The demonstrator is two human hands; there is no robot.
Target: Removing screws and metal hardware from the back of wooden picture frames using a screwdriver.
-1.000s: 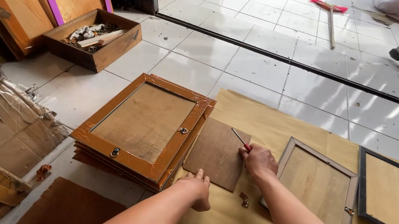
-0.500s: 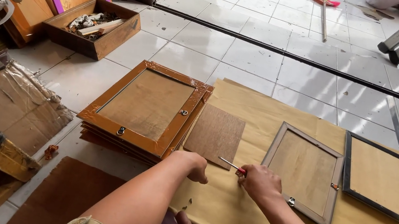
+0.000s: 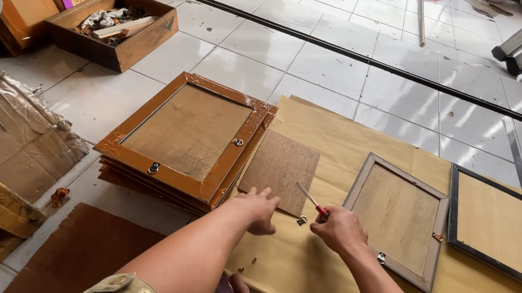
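A stack of brown picture frames [image 3: 188,138] lies on the tiled floor at the left. Beside it, the left hand [image 3: 259,210] rests open, fingers spread, on a brown backing board [image 3: 280,169] on yellow paper [image 3: 324,277]. The right hand [image 3: 339,229] is clenched around a red-handled screwdriver [image 3: 310,200], just left of a grey frame [image 3: 397,220].

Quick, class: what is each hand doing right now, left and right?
Left hand: open, fingers spread, resting at the edge of the brown rectangular backing board.
Right hand: closed on a thin red-handled screwdriver.
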